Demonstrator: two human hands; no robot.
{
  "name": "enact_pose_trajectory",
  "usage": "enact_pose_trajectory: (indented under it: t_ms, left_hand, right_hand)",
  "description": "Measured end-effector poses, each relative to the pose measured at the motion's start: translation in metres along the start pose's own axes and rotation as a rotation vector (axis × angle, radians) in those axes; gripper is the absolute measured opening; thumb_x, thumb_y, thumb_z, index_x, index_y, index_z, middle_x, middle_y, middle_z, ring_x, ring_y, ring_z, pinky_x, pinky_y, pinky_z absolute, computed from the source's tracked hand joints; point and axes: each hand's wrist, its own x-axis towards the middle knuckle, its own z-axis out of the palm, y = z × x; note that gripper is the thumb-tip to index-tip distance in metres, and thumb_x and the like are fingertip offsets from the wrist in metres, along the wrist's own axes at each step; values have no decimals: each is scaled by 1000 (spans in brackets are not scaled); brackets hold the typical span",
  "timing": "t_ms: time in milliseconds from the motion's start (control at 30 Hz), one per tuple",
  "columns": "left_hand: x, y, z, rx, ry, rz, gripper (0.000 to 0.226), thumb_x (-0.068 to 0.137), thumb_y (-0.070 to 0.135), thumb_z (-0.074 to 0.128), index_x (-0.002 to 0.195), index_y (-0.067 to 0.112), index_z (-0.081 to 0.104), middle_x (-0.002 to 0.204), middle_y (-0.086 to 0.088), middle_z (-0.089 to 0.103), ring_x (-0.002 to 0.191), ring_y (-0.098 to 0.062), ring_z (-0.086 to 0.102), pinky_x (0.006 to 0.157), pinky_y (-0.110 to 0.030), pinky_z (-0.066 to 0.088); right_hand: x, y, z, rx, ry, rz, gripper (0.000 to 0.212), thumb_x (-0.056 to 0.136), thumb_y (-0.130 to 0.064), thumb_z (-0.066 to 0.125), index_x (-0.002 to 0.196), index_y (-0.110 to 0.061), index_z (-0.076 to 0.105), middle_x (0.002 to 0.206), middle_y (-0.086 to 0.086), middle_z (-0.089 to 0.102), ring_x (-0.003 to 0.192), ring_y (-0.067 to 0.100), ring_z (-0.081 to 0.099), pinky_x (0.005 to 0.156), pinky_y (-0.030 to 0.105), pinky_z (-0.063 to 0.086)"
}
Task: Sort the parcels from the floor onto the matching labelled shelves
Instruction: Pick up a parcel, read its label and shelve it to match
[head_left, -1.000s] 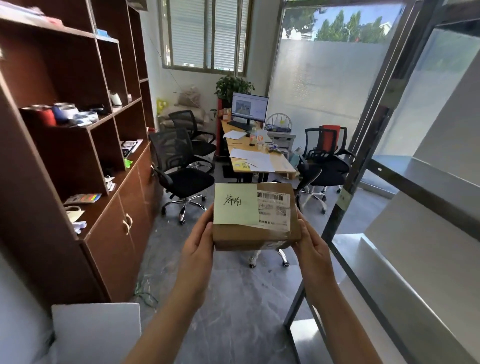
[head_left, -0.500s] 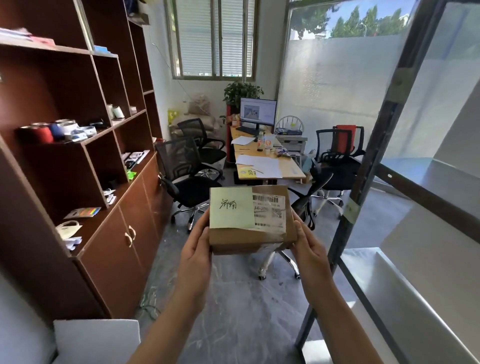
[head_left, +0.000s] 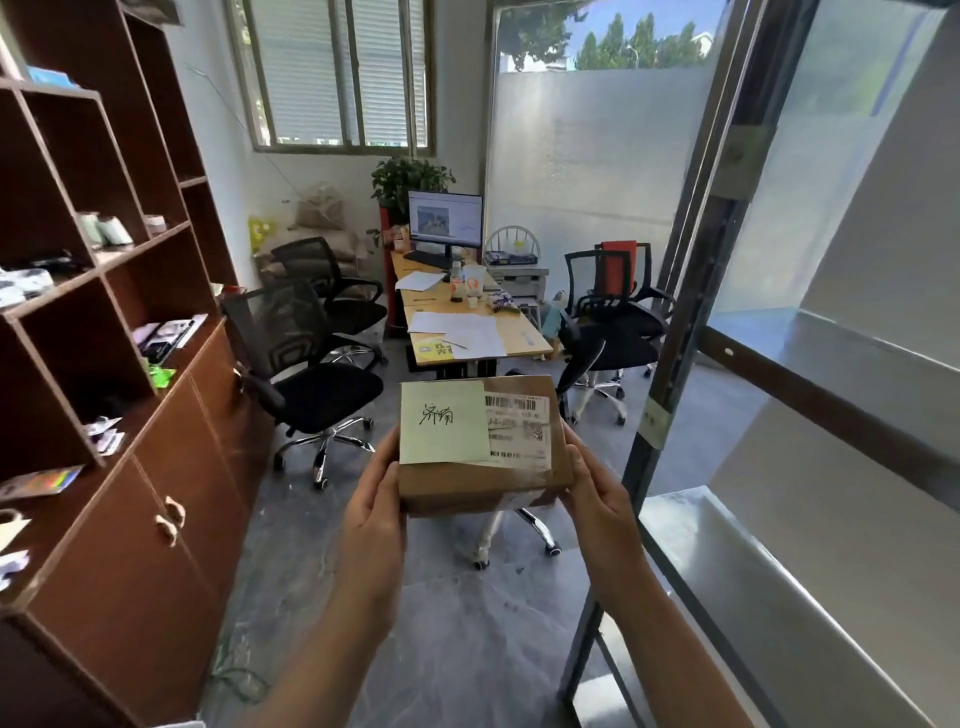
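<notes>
A person's left hand (head_left: 375, 525) and right hand (head_left: 597, 506) grip a brown cardboard parcel (head_left: 480, 480) at chest height. A pale green handwritten note (head_left: 441, 422) covers its top.

On the grey floor (head_left: 467, 623) stand black office chairs (head_left: 332, 389), beside the metal shelves (head_left: 753, 571).

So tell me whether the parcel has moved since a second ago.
Yes: the parcel has travelled forward with the person, along the brown cabinet, nearer the desk.
</notes>
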Motion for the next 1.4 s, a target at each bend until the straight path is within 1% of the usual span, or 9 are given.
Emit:
enact_pose_trajectory:
  t_ms: [167, 333, 600, 700, 867, 1033, 1167, 1300, 1400]
  left_hand:
    - [42, 5, -8, -1, -27, -16, 44, 109, 14, 39, 116, 45, 69, 123, 16, 73, 123, -4, 62, 94, -22, 45]
    - [83, 4, -25, 2, -44, -28, 49, 109, 18, 41, 108, 56, 73, 132, 11, 70, 129, -10, 59, 107, -32, 42]
    - [152, 8, -52, -10, -80, -31, 51, 109, 15, 41, 108, 54, 73, 130, 17, 69, 128, -6, 58, 98, -24, 44]
    - [176, 6, -63, 9, -107, -32, 48, 109, 14, 40, 113, 51, 72, 135, 15, 67, 131, -5, 57, 103, -26, 42]
    - [202, 2, -67, -5, -174, -105, 41, 109, 17, 41, 111, 47, 69, 129, 13, 70, 122, -2, 62, 90, -16, 51]
    - [218, -12, -53, 9, -278, -169, 37, 109, 20, 40, 122, 44, 65, 121, 13, 75, 116, -1, 66, 92, -22, 47]
    - [231, -30, -40, -12, -327, -210, 39, 109, 18, 39, 122, 44, 64, 127, 8, 73, 122, -5, 65, 102, -27, 45]
    - [251, -47, -24, -6, -382, -219, 39, 110, 17, 37, 138, 32, 59, 134, 6, 69, 129, -10, 61, 108, -31, 43]
    - [263, -60, -12, 13, -384, -214, 38, 110, 19, 37, 138, 32, 59, 137, 4, 67, 132, -13, 59, 110, -36, 42]
  right_hand:
    - [23, 2, 21, -12, 61, 10, 37, 108, -13, 32, 133, -30, 53, 99, -17, 78, 93, 1, 72, 69, 16, 58]
    - [50, 11, 48, -7, 96, 16, 38, 108, -14, 33, 139, -26, 51, 96, -21, 77, 91, -3, 72, 67, 14, 56]
    - [96, 31, 95, -27, 115, 29, 41, 108, -14, 32, 145, -16, 50, 116, -2, 72, 95, 1, 72, 69, 17, 58]
    - [109, 39, 109, -28, 144, 34, 41, 109, -14, 32, 145, -16, 50, 119, 4, 72, 94, 5, 72, 69, 18, 58]
    - [122, 48, 122, -56, 231, 26, 39, 108, -16, 33, 140, -27, 53, 117, -1, 74, 97, 5, 72, 72, 19, 58]
    - [129, 54, 114, -92, 356, 38, 37, 108, -19, 36, 135, -32, 57, 112, -6, 75, 100, 6, 71, 73, 19, 58]
    - [138, 59, 101, -122, 430, 57, 35, 107, -23, 38, 126, -42, 60, 117, -14, 73, 113, 6, 67, 88, 22, 58]
    - [153, 67, 85, -129, 465, 72, 35, 107, -25, 38, 131, -40, 61, 122, -8, 72, 114, 9, 67, 94, 24, 56]
    - [166, 74, 74, -109, 459, 60, 36, 107, -27, 37, 135, -38, 59, 128, -5, 69, 120, 11, 64, 102, 29, 53]
